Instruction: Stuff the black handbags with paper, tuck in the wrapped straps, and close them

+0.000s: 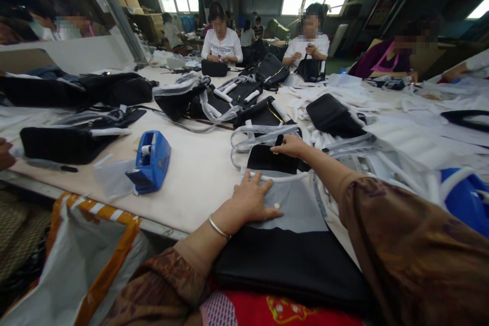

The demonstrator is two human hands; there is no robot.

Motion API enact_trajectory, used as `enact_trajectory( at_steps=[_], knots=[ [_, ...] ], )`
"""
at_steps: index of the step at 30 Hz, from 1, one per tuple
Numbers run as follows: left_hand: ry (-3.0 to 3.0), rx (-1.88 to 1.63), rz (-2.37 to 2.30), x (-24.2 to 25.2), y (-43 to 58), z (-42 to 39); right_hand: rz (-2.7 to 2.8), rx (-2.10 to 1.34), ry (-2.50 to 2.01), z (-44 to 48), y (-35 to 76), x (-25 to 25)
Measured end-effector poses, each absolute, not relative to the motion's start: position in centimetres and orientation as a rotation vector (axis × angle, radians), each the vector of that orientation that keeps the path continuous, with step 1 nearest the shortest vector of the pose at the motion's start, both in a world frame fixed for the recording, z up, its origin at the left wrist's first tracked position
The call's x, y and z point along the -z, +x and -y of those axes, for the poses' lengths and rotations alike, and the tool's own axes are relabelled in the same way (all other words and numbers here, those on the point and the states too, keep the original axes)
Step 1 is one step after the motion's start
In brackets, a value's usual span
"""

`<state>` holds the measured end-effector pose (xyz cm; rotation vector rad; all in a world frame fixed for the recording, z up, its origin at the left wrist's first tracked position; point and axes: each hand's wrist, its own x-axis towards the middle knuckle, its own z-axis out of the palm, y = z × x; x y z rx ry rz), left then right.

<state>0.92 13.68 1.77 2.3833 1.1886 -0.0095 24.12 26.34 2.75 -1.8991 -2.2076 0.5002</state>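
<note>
So, two hands on a black bag

Both arms reach inward from the lower corners, the left forearm slanting up and right, the right arm, farther forward, slanting up and left. The black bag [294, 260] lies between them at lower centre, partly covered by a grey sheet [298, 198]. Plastic-wrapped straps [263, 135] loop close beside the right hand [292, 146]; more black bags [244, 92] crowd the upper centre. A blue tape dispenser [155, 163] stands left of centre, apart from the hands. The left hand [252, 198] rests palm down, fingers spread, on the sheet; the right pinches a small black tab [279, 140].
</note>
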Motion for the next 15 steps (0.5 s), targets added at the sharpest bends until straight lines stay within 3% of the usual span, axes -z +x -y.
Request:
enact_trajectory(
  at_steps=[8, 15],
  knots=[
    [2.356, -0.063, -1.195, -1.5, 0.9, -13.5, 2.427, -0.342, -1.529, -17.0, 20.8, -6.8],
    [2.381, -0.118, -1.075, -1.6, -0.3, -13.3, 2.163, -0.699, -1.575, -10.3, 20.9, -3.9]
  ],
)
